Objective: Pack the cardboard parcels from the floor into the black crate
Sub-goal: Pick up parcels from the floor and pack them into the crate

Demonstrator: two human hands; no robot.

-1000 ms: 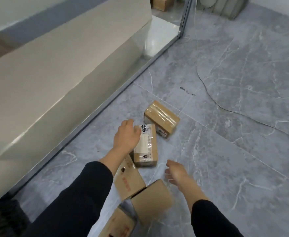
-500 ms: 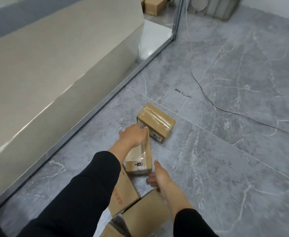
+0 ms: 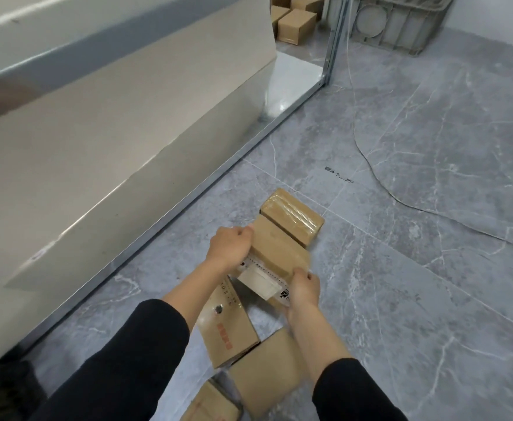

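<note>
Cardboard parcel point(image 3: 279, 247) held between left grip point(image 3: 229, 247) and right grip point(image 3: 304, 288); we should lift it level.

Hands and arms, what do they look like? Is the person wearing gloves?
No gloves: the left hand and the right hand are bare, with no rings or watch that I can see. Each arm wears a plain black long sleeve, the left sleeve and the right sleeve, which stops partway along the forearm.
</note>
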